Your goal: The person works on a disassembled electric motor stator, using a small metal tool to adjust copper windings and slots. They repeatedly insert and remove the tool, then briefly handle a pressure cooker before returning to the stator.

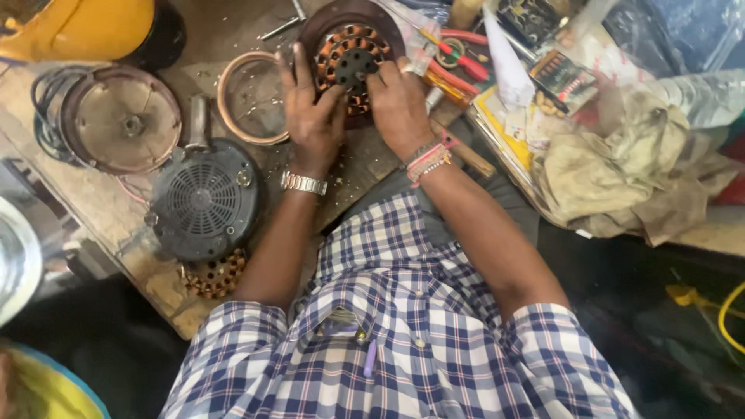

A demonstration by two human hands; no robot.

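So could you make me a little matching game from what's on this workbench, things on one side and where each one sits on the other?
Things:
1. copper-wound stator
2. dark vented motor cover
3. red-handled pliers
4. crumpled cloth

Places:
A. far right of the bench, beside the packets
B. under both hands, the left hand and the right hand
C. just right of the right hand
D. left of the left forearm, near the bench edge

Pairs: 1-B, 2-D, 3-C, 4-A
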